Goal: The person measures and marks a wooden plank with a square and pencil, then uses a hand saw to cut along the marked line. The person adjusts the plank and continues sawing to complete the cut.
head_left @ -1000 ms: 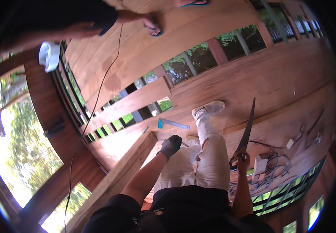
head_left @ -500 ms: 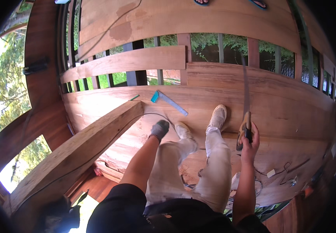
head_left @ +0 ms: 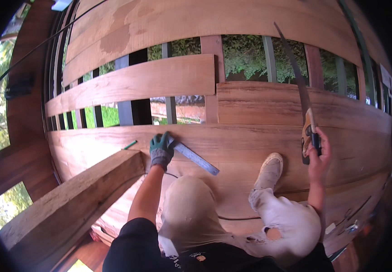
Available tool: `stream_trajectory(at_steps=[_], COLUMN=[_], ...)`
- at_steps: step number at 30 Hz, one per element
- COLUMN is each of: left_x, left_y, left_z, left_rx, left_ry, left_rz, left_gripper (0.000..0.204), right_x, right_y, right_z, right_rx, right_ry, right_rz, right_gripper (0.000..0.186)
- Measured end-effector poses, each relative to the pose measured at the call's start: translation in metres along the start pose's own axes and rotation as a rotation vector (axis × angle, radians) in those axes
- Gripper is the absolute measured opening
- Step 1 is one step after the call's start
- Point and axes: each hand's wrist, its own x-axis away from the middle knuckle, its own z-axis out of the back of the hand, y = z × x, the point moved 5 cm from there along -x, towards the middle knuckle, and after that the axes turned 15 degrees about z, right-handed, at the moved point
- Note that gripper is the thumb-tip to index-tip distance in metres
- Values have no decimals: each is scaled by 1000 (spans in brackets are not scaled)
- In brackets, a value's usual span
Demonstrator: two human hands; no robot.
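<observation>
My left hand (head_left: 160, 152), in a grey and green work glove, is closed over the handle end of a try square. The square's metal blade (head_left: 196, 158) lies slanted on the planks, and its turquoise handle is hidden by the glove. My right hand (head_left: 319, 152), bare, grips a handsaw (head_left: 302, 93) by its tan and black handle. The long dark saw blade points up and away, over the gap between the boards. A green pencil (head_left: 130, 144) lies on the board left of my glove.
A thick timber beam (head_left: 78, 204) slants in from the lower left. Beyond the planks (head_left: 268, 140) are open gaps between joists, a short loose board (head_left: 132, 81) and more boards. A dark cable (head_left: 37, 47) crosses at upper left; another (head_left: 239, 219) runs behind my legs.
I have crouched lower, with my knees bent. My left hand has reached forward from beside my foot onto the try square. My right hand has moved right and slightly forward with the handsaw.
</observation>
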Motion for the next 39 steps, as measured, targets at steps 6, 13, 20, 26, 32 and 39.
stream_trajectory(at_steps=[6, 13, 20, 26, 32, 39], left_x=[14, -18, -244, -301, -301, -267], left_y=[-32, 16, 215, 259, 251, 268], left_z=[9, 42, 63, 27, 42, 34], left_rx=[-176, -71, 142, -306, -248, -216], left_ry=[-86, 72, 337, -242, -190, -244], left_rz=[206, -111, -551, -238, -198, -182], left_gripper=[41, 52, 57, 82, 85, 77], right_x=[23, 81, 131, 171, 175, 159], right_y=[-27, -34, -28, -20, -15, -12], right_z=[17, 48, 61, 86, 91, 88], right_rx=[69, 165, 169, 253, 241, 189], right_ry=[80, 169, 150, 112, 127, 102], right_rz=[71, 63, -41, -135, -145, -164], right_gripper=[51, 51, 50, 46, 46, 50])
